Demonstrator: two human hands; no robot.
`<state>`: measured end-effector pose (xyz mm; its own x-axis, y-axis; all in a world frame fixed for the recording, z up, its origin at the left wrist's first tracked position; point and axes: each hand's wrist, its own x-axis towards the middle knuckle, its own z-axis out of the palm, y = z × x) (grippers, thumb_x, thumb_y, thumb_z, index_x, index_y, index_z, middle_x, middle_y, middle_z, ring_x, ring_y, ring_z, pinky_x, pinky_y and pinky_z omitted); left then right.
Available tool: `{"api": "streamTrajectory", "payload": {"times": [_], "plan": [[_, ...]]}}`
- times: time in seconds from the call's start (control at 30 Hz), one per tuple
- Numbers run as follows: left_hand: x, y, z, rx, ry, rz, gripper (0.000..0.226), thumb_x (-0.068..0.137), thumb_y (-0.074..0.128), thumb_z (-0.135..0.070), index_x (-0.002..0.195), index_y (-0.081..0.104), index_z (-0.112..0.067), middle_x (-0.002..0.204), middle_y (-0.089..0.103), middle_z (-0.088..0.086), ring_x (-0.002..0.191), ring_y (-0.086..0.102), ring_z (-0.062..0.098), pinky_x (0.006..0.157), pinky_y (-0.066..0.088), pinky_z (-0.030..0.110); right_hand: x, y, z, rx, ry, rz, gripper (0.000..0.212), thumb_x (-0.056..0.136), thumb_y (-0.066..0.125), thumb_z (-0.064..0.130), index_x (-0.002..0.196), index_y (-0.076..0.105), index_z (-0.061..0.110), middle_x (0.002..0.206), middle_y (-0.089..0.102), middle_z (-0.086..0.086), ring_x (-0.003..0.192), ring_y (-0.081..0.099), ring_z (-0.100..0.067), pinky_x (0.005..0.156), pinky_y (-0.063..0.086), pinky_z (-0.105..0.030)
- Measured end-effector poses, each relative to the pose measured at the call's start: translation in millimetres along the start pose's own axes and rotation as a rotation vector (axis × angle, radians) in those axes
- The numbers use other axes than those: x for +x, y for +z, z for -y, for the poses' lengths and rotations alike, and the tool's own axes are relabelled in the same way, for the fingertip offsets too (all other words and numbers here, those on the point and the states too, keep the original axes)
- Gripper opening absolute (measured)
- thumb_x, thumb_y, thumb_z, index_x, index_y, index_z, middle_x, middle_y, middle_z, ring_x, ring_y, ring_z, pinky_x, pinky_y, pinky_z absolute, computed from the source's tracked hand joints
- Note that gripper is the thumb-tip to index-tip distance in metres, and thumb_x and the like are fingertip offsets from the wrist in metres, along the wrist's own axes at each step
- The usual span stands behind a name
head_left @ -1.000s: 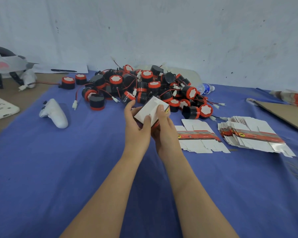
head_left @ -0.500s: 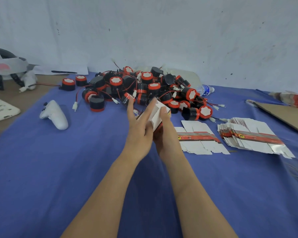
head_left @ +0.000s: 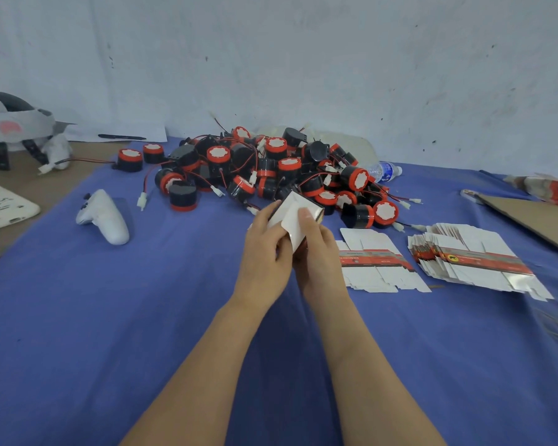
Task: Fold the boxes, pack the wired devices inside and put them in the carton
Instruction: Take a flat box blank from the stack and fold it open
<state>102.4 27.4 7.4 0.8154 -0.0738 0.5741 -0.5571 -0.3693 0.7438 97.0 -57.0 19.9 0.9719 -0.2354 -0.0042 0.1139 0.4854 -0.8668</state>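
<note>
I've got one small white box (head_left: 292,217) held up over the desk (head_left: 110,317), just in front of the device pile (head_left: 271,169). L hand (head_left: 264,243) grips its left side; R hand (head_left: 316,249) pinches the right, thumb on top. Looks like the fold step, end flaps not yet tucked. Next: tuck one end shut, then pick a device.

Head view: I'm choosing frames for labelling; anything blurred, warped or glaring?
Head view: soft even light with faint shadows; the left hand, right hand and small box are fairly sharp; the right stack of flat boxes and the blue cloth beside it smear toward the frame edge; no strong glare.
</note>
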Motion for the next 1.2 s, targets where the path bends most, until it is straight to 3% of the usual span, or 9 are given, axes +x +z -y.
{"api": "streamTrajectory", "payload": {"times": [0.1, 0.23, 0.43, 0.53, 0.77, 0.87, 0.97, 1.1, 1.2], "plan": [[-2.1, -0.2, -7.4, -0.206, -0.077, -0.048, 0.031, 0.092, 0.049, 0.001, 0.105, 0.058, -0.025, 0.126, 0.054, -0.012, 0.107, 0.054, 0.000, 0.074, 0.052, 0.021, 1.8, -1.0, 0.8, 0.011, 0.005, -0.059, 0.040, 0.094, 0.057, 0.022, 0.123, 0.053, -0.005, 0.119, 0.062, -0.027, 0.102, 0.065, -0.034, 0.079, 0.056, -0.043], [-1.9, -0.4, -6.4, -0.540, -0.236, -0.110, 0.020, 0.097, 0.045, -0.005, 0.102, 0.044, -0.024, 0.110, 0.064, -0.013, 0.099, 0.061, -0.007, 0.083, 0.051, 0.018, 3.7, -4.8, 1.4, 0.051, 0.043, -0.106, 0.036, 0.096, 0.055, 0.019, 0.123, 0.054, -0.005, 0.120, 0.062, -0.025, 0.108, 0.062, -0.036, 0.092, 0.052, -0.049], [-2.7, 6.8, -1.4, -0.309, -0.218, -0.079, 0.030, 0.095, 0.057, -0.019, 0.122, 0.048, -0.028, 0.107, 0.054, -0.023, 0.093, 0.052, -0.020, 0.074, 0.048, 0.006, 3.4, -4.4, -2.4, -0.015, 0.036, -0.074, 0.027, 0.092, 0.059, 0.013, 0.116, 0.051, 0.002, 0.113, 0.063, -0.019, 0.095, 0.067, -0.029, 0.067, 0.058, -0.036], [-3.3, 6.3, -1.1, -0.323, -0.231, -0.098, 0.027, 0.096, 0.054, -0.014, 0.116, 0.049, -0.031, 0.104, 0.054, -0.024, 0.089, 0.052, -0.023, 0.067, 0.045, 0.003, 5.6, -4.1, -5.0, -0.102, -0.013, -0.080, 0.012, 0.090, 0.056, 0.008, 0.101, 0.053, 0.011, 0.105, 0.065, -0.014, 0.093, 0.066, -0.028, 0.077, 0.056, -0.045], [-3.7, 3.5, -3.0, -0.315, -0.238, -0.188, 0.030, 0.093, 0.055, -0.006, 0.110, 0.050, -0.030, 0.098, 0.055, -0.025, 0.085, 0.057, -0.017, 0.063, 0.045, 0.004, 3.5, -0.3, -15.0, -0.292, -0.054, -0.076, 0.017, 0.091, 0.054, 0.017, 0.107, 0.048, 0.019, 0.106, 0.064, -0.003, 0.103, 0.065, -0.024, 0.088, 0.055, -0.046], [-2.3, 1.9, -3.0, -0.320, -0.234, -0.179, 0.022, 0.097, 0.052, -0.013, 0.109, 0.049, -0.032, 0.098, 0.055, -0.024, 0.088, 0.058, -0.005, 0.063, 0.046, 0.005, 1.8, 1.1, -10.4, -0.173, -0.042, -0.045, 0.019, 0.093, 0.058, 0.018, 0.109, 0.049, 0.021, 0.106, 0.065, -0.003, 0.098, 0.067, -0.024, 0.073, 0.059, -0.036], [-0.8, 2.1, -1.9, -0.328, -0.247, -0.153, 0.013, 0.101, 0.044, -0.025, 0.106, 0.047, -0.036, 0.096, 0.054, -0.026, 0.089, 0.056, -0.005, 0.065, 0.044, 0.004, 0.0, 0.3, -3.0, -0.010, -0.030, -0.040, 0.035, 0.091, 0.062, 0.013, 0.123, 0.049, 0.009, 0.116, 0.064, -0.013, 0.102, 0.066, -0.031, 0.060, 0.056, -0.030], [-0.6, 4.4, -0.3, -0.299, -0.194, -0.115, 0.016, 0.096, 0.052, -0.034, 0.111, 0.049, -0.038, 0.111, 0.054, -0.020, 0.103, 0.053, -0.003, 0.078, 0.048, 0.009, -3.2, 0.6, 3.4, 0.044, -0.006, -0.001, 0.042, 0.087, 0.065, 0.022, 0.124, 0.053, 0.005, 0.120, 0.064, -0.017, 0.103, 0.066, -0.030, 0.067, 0.056, -0.033], [0.8, 5.3, 2.7, -0.249, -0.153, -0.101, 0.038, 0.095, 0.053, -0.035, 0.131, 0.041, -0.029, 0.140, 0.033, -0.008, 0.118, 0.037, -0.011, 0.086, 0.038, 0.000, -7.2, -4.4, 15.9, 0.066, -0.001, 0.253, 0.046, 0.082, 0.062, 0.032, 0.121, 0.059, 0.007, 0.115, 0.068, -0.012, 0.100, 0.067, -0.023, 0.072, 0.057, -0.032]]}}
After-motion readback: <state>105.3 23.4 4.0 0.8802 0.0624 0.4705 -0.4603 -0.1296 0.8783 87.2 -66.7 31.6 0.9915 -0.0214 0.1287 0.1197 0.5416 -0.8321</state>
